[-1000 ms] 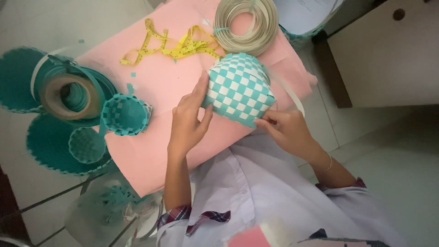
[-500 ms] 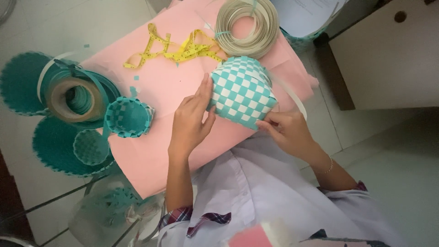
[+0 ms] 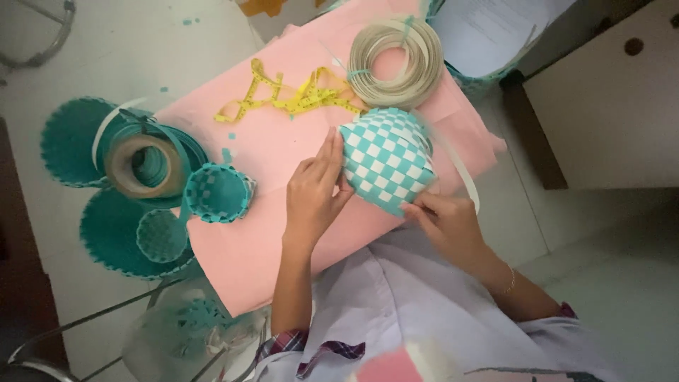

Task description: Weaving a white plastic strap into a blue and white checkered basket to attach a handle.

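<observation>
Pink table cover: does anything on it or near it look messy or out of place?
Mostly tidy. The yellow measuring tape lies crumpled, not rolled, on the pink cover. Small teal scraps are scattered there. Both hands, left hand and right hand, grip the woven basket.

No packages, labels, signs or screens to call out here, only a white sheet of printed paper (image 3: 495, 28) lying flat at the far top edge, half over a teal-rimmed basket (image 3: 488, 76), its print too small to make out
</observation>
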